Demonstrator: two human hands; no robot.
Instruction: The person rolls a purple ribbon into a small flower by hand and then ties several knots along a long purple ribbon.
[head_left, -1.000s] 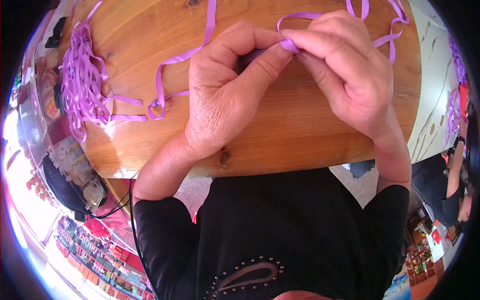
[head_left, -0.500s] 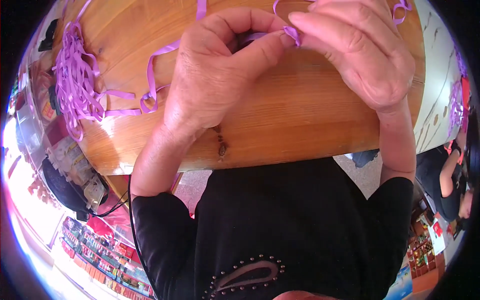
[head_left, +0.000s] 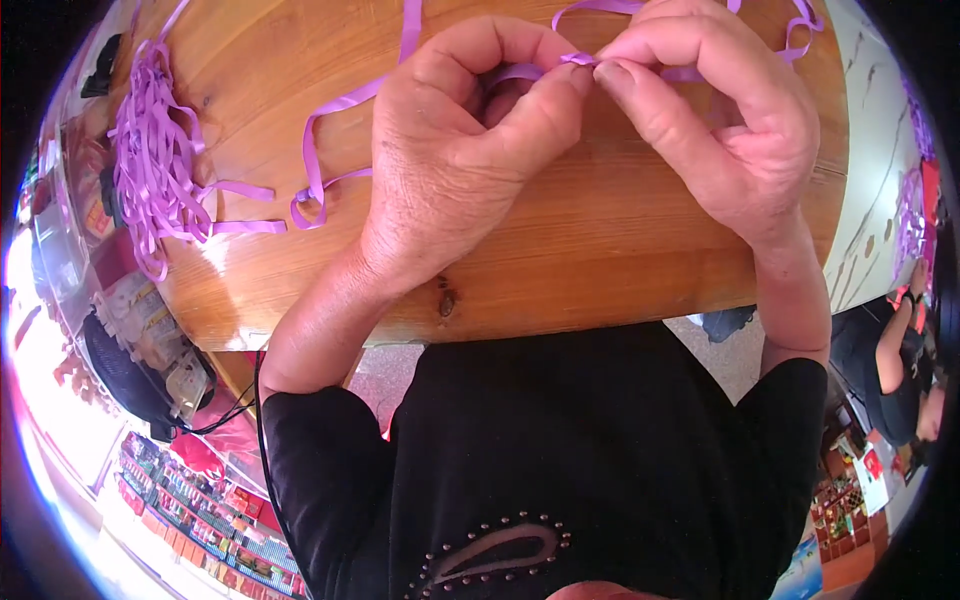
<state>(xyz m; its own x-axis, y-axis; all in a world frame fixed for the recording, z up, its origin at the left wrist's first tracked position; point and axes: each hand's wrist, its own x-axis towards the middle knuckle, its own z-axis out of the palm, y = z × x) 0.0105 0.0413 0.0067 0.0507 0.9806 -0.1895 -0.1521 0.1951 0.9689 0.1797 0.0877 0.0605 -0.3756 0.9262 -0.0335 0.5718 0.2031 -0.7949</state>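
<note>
Over the far part of the wooden table (head_left: pixel 600 240), my left hand (head_left: pixel 470 140) pinches a purple ribbon (head_left: pixel 577 59) between thumb and forefinger. My right hand (head_left: pixel 730 120) meets it from the right, thumb and forefinger closed on the same ribbon. A small fold or knot shows between the fingertips, too small to make out. Lengths of the ribbon run behind both hands. One stretch bends down left of my left hand to a small knotted loop (head_left: pixel 308 203) lying on the wood.
A heap of purple ribbons (head_left: pixel 160 150) lies at the table's left, two ends pointing right. A white marbled surface (head_left: pixel 865 150) adjoins on the right. Beyond it sits another person (head_left: pixel 890 360) in dark clothes, near more purple ribbon (head_left: pixel 910 215). Boxes and bags stand at far left.
My right hand has turned, its thumb and forefinger coming onto the ribbon beside my left fingertips. My left hand has shifted slightly right. The ribbon piece between them lies flatter.
</note>
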